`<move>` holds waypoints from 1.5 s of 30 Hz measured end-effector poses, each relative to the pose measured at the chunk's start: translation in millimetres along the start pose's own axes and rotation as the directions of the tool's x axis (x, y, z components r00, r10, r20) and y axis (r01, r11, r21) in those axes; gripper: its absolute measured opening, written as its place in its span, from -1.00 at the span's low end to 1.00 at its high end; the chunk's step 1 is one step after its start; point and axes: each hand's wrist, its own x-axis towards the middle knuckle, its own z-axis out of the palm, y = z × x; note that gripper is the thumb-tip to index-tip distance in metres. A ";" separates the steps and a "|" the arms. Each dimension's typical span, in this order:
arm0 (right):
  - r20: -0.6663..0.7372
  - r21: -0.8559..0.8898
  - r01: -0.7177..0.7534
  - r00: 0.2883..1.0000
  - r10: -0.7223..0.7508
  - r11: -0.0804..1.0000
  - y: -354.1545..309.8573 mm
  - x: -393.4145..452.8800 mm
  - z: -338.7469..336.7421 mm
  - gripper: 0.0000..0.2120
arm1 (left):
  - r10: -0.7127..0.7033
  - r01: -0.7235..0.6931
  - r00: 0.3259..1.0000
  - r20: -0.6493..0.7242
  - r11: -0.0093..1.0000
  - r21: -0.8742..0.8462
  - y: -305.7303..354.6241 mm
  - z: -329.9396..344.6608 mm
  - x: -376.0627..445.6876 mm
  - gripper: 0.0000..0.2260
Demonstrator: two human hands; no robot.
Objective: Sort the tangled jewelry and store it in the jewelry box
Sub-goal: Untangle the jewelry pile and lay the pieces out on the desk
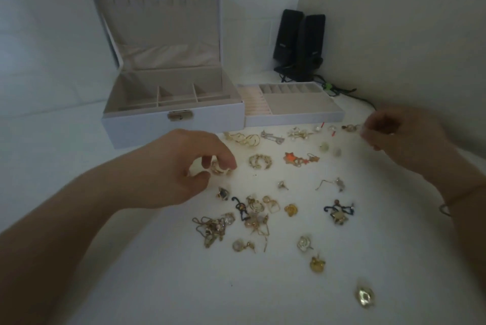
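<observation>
hands: left (189, 167) pinches gold earring (219, 168); right (399, 135) pinches something small | jewelry box (173, 119): 1

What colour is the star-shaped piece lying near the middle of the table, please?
Orange, with gold-toned metal: the star-shaped piece, head view.

Two black desktop speakers (299, 43) stand upright side by side in the back corner where the pale walls (394, 22) meet, on the white tabletop (131, 285). Dark cables (339, 89) trail from their bases to the right along the wall, with a small green clip or tie (327, 86) on them.
</observation>
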 end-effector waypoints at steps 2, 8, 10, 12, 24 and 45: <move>0.030 -0.059 0.003 1.000 -0.001 0.998 1.7 0.9 6.5 -0.85 | 0.022 -0.023 0.998 0.063 1.000 0.015 -3.8 0.5 -0.8 -0.68; 0.058 -0.160 0.058 0.997 -0.049 0.985 -5.9 -3.7 12.2 -0.91 | 0.067 -0.074 0.985 0.158 0.997 0.039 -5.8 6.8 -1.5 -0.79; -0.023 -0.157 0.150 0.988 -0.155 0.976 -11.2 -7.4 10.4 -0.90 | 0.075 -0.084 0.982 0.172 0.995 0.050 -6.1 7.4 -0.2 -0.83; -0.044 -0.107 0.308 0.948 -0.314 0.945 -25.4 -16.3 10.4 -0.89 | 0.080 -0.089 0.979 0.190 0.995 0.043 -5.7 6.4 0.2 -0.88; 0.508 0.113 0.741 0.530 -0.679 0.662 -70.3 -55.1 33.6 -0.76 | 0.111 -0.095 0.972 0.207 0.992 -0.082 -5.2 3.5 0.4 -0.88; 0.663 0.370 0.555 0.404 -0.630 0.745 -71.2 -57.9 13.3 -0.71 | 0.154 -0.153 0.988 -0.007 0.987 0.052 2.9 6.0 2.3 -0.76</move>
